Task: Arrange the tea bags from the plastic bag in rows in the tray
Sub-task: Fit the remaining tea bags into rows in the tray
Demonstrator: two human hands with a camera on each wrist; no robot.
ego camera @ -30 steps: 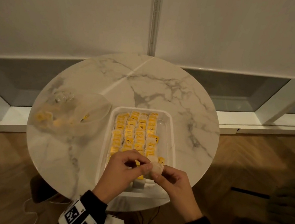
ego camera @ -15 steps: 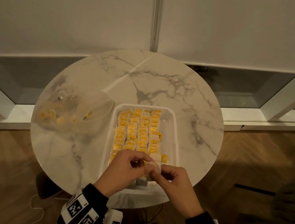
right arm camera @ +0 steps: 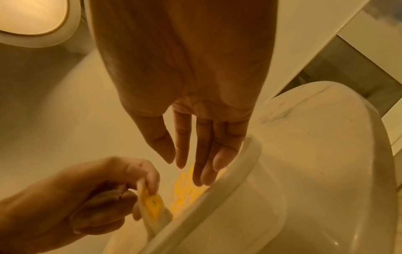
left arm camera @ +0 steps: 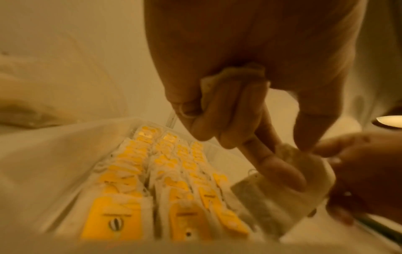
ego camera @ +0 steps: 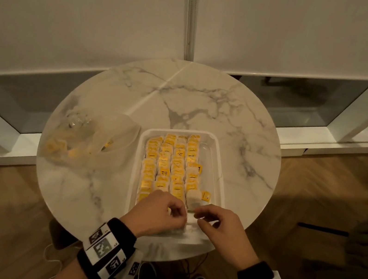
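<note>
- Plastic bag is lying crumpled on the left part of the round table, well apart from the hands, with a few yellow-tagged tea bags showing through it.
- Tray is sitting just right of the plastic bag, holding four rows of tea bags running from far to near; the rightmost row is ending short of the near end, and a loose yellow tag is lying beside it.
- Left hand is hovering over the near end of the tray with its fingers curled, pinching one tea bag by its upper edge; another bag seems to be tucked in the palm, though blur is making that uncertain.
- Right hand is hanging just right of the left one, its fingers reaching nearly straight down toward the tray and holding nothing that I can make out; the left wrist view is showing them close against the pinched bag.
- Risk, as I judge it: the light pinch is leaving the bag free to twist or slip, so it could be dropping flat across the rows instead of standing in line.
- Strings and tags are lying loose, so a finger catching one could be dragging a neighbouring bag out of its row.
- Pressing down near the tray's near rim, which is sitting close to the table edge, could be tipping the tray.
</note>
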